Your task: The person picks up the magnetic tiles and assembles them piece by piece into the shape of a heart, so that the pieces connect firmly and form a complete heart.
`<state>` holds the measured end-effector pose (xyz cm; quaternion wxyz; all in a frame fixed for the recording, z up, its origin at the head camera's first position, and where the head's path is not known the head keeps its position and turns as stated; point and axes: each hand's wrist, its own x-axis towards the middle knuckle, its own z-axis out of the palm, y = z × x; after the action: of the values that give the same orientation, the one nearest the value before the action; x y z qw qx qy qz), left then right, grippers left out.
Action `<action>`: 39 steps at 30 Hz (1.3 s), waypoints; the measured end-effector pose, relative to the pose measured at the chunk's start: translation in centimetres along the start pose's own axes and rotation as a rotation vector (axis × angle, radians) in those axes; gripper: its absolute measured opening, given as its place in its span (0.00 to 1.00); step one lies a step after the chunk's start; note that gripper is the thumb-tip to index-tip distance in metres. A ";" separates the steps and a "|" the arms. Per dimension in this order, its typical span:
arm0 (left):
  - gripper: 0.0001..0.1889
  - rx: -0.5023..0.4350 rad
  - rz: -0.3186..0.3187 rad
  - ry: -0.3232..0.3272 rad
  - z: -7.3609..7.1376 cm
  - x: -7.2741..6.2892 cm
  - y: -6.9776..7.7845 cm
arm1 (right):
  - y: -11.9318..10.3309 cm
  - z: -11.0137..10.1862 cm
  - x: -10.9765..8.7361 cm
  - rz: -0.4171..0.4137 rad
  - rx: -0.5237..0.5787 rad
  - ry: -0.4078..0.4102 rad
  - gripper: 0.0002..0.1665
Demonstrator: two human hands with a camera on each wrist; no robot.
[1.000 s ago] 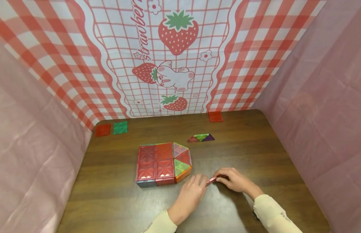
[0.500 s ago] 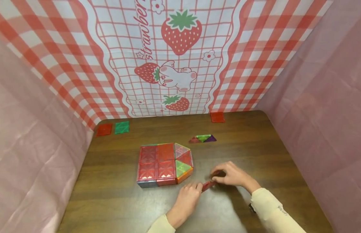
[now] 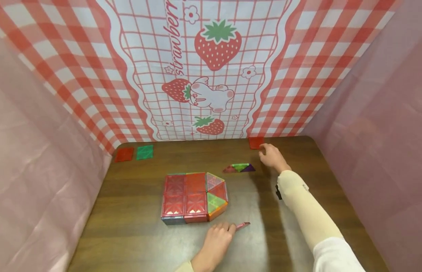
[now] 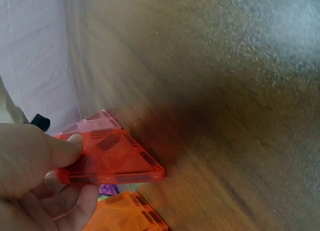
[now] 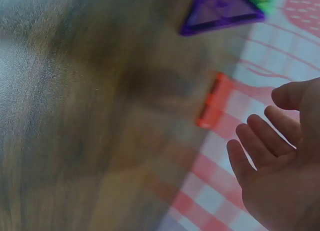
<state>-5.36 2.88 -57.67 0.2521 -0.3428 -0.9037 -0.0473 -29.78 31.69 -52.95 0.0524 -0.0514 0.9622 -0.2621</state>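
My left hand (image 3: 217, 238) pinches a red see-through triangular magnetic tile (image 4: 110, 158) between thumb and fingers, raised off the table. A pink triangular tile (image 4: 97, 123) shows just behind it; whether the two are joined I cannot tell. Out at the back right, my right hand (image 3: 273, 156) has relaxed fingers and holds nothing. Its fingertips are by a red square tile (image 3: 256, 142), seen nearly edge-on in the right wrist view. Left of that hand lies a strip of red, green and purple triangular tiles (image 3: 239, 168).
A low block of joined tiles (image 3: 194, 198), red squares with coloured triangles at its right end, stands mid-table. Another red square tile (image 3: 124, 154) and a green square tile (image 3: 145, 152) lie at the back left. A checked cloth (image 3: 211, 87) hangs behind the wooden table.
My right hand has left the tile in my left hand and moved back to the red square tile. The left hand keeps its tile and has shifted slightly toward me.
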 end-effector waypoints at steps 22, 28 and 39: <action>0.05 -0.020 0.028 0.027 -0.1 -0.2 0.4 | 2.2 1.6 0.7 0.178 -0.283 -0.208 0.37; 0.05 -0.024 0.017 0.008 -0.2 -0.2 0.3 | 3.9 2.4 0.0 0.149 -0.285 -0.030 0.34; 0.06 -0.025 -0.002 -0.034 0.1 0.1 -0.1 | 6.0 4.9 -2.6 0.219 -0.279 0.281 0.43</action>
<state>-5.53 2.86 -57.69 0.2322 -0.3458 -0.9076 -0.0530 -26.97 34.74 -60.05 -0.0618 0.0838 0.9868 -0.1239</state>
